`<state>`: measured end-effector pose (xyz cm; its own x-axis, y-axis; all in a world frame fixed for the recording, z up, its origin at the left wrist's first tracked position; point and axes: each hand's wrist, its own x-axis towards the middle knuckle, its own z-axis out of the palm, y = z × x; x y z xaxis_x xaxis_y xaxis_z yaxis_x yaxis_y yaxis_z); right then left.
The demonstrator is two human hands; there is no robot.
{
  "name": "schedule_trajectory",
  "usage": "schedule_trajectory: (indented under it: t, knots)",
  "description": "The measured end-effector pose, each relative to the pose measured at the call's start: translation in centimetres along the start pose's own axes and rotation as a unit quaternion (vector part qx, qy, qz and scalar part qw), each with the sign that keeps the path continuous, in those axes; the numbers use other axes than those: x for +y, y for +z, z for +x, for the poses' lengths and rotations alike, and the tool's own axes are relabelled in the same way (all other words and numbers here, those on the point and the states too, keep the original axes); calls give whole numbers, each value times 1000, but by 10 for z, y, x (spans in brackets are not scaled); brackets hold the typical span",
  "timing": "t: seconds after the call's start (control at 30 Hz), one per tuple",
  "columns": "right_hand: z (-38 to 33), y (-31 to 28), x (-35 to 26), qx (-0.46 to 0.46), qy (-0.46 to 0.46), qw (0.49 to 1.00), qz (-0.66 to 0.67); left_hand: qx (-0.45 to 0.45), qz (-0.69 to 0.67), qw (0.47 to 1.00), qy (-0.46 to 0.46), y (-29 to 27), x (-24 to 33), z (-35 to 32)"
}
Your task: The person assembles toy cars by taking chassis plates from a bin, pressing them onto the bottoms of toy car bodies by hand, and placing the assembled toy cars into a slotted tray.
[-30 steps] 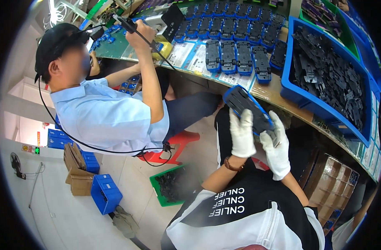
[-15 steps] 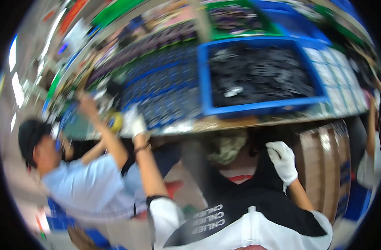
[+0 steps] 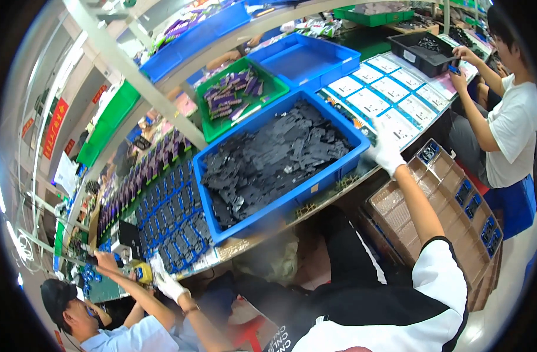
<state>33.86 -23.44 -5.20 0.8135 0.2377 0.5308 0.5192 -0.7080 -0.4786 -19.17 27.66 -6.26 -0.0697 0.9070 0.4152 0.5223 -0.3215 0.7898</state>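
Observation:
My left hand (image 3: pixel 169 285), in a white glove, is at the table's front edge, beside rows of black and blue parts (image 3: pixel 177 234). Its fingers look stretched out, and I see nothing held in them. My right hand (image 3: pixel 387 154), also gloved in white, is raised by the right corner of a large blue bin (image 3: pixel 262 222). Motion smears its fingertips over a sheet with white panels and blue borders (image 3: pixel 391 120). Many flat black pieces (image 3: pixel 274 155) fill the bin.
A green tray of purple pieces (image 3: pixel 233 97) and a blue tray (image 3: pixel 303 58) stand behind the bin. Brown divided trays (image 3: pixel 418 202) are stacked low at my right. One co-worker (image 3: pixel 127 334) sits close at my left, another (image 3: pixel 503 117) at the far right.
The view has swung to the right and become sharper. My right hand has risen from beside my lap to the table's edge. My left hand remains near the rows of parts.

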Motion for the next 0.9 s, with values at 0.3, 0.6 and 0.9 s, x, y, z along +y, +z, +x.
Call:
schedule_trajectory:
  t: [0.3, 0.6, 0.9]
  knots:
    - [58, 40, 6, -142, -149, 975, 89, -36, -112, 992, -48, -37, -2, -57]
    - [73, 60, 2, -124, -40, 983, 130, -111, -181, 972, -101, -22, 98, -97]
    - [86, 81, 35, -31, 0, 999, 8, -167, -255, 951, -45, -6, 150, -148]
